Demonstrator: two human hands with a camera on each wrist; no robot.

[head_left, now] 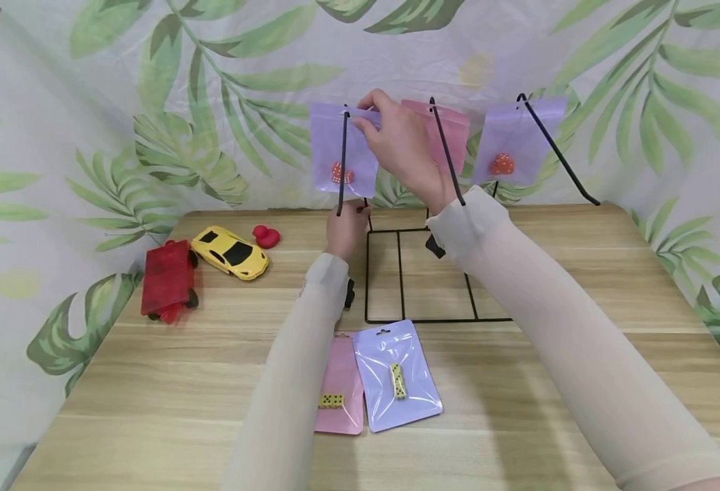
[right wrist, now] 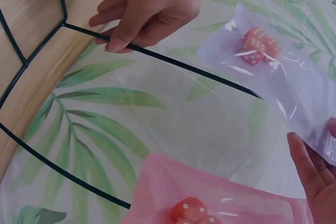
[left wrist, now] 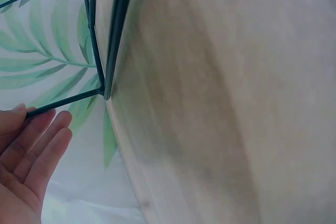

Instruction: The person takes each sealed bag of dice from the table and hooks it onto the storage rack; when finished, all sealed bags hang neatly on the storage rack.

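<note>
A black wire rack (head_left: 401, 273) stands at the back of the table with three hooks pointing forward. Low on its left upright, my left hand (head_left: 346, 228) pinches the thin wire (left wrist: 68, 101) between thumb and fingers. My right hand (head_left: 399, 140) holds the top right corner of a purple zip bag (head_left: 326, 146) at the left hook. Red dice (head_left: 341, 173) with white dots show through the bag. A pink bag (head_left: 455, 133) hangs on the middle hook, partly hidden by my right hand. On the right hook hangs another purple bag (head_left: 519, 133) with red dice inside.
In front of the rack lie a pink bag (head_left: 348, 368) and a purple bag (head_left: 418, 354), each with yellow dice; my left sleeve covers part of the pink one. At the left are a red toy cart (head_left: 166, 276), a yellow toy car (head_left: 231, 254) and a red toy duck (head_left: 266, 236).
</note>
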